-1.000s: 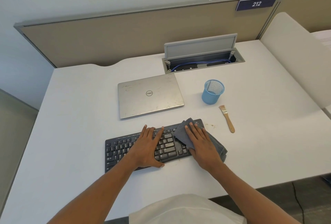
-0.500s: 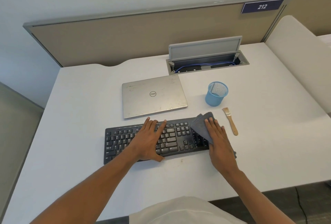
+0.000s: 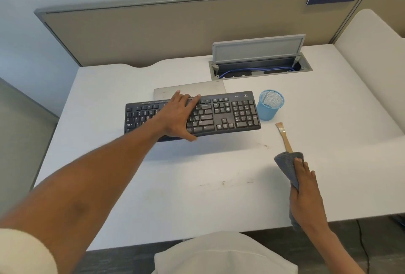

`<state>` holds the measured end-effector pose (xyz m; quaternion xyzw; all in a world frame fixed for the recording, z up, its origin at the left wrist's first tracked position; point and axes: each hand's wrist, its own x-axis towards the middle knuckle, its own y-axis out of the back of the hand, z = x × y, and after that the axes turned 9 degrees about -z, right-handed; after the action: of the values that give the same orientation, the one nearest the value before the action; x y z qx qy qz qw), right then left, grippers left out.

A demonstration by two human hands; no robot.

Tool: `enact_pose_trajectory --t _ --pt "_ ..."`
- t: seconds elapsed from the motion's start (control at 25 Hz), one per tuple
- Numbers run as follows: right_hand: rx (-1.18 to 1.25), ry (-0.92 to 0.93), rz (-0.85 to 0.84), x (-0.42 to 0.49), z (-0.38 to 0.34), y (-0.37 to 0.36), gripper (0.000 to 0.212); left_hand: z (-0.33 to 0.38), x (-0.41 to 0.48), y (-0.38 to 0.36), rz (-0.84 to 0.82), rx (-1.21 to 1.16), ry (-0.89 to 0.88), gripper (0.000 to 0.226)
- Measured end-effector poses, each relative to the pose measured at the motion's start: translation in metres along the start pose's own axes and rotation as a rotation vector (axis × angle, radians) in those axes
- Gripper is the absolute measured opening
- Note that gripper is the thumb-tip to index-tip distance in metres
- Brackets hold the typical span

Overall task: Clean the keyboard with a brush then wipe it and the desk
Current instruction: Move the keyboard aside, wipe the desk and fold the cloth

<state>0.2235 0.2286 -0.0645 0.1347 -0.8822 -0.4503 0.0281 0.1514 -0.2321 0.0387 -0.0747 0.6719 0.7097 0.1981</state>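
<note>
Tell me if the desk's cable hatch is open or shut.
Open. The hatch lid stands raised at the back, and blue cables show in the recess beneath.

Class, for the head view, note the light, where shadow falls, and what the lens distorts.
Head view: soft, even light, no glare on the desk; head view: faint shadow before the keyboard; head view: wide lens swells the near left forearm, its sleeve blurred.
</note>
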Motion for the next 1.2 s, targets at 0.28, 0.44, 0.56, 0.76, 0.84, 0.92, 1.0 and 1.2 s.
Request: enact_pose_trajectory --t 0.28,0.44,0.56,0.76,0.84,0.92,1.0,1.2 --pt "-0.191 -0.110 0.002 -0.006 0.014 -0.021 0.066 -0.018 0.020 0.047 0.033 0.117 0.035 0.145" --pt "-0.276 -0.159 -0.018 0.001 0.008 -0.060 0.067 -0.016 0.026 0.056 0.060 0.121 0.018 0.141" --pt "-0.244 -0.120 -0.059 0.011 -0.014 -0.081 0.069 -0.011 0.028 0.060 0.076 0.124 0.004 0.141" --pt "-0.011 0.117 -0.141 0.024 -0.077 -0.105 0.060 0.000 0.034 0.060 0.086 0.118 -0.003 0.139" --pt "0.208 0.064 -0.217 0.038 -0.100 -0.085 0.054 0.001 0.036 0.058 0.078 0.111 -0.006 0.139" --pt "0.374 -0.067 -0.164 0.058 -0.111 -0.063 0.051 0.002 0.037 0.058 0.074 0.113 -0.009 0.139" --pt "0.386 -0.067 0.008 0.083 -0.108 -0.043 0.055 0.004 0.036 0.058 0.078 0.124 -0.010 0.138" --pt "0.040 0.006 0.032 0.141 -0.053 -0.045 0.059 0.005 0.034 0.061 0.077 0.117 -0.005 0.138"
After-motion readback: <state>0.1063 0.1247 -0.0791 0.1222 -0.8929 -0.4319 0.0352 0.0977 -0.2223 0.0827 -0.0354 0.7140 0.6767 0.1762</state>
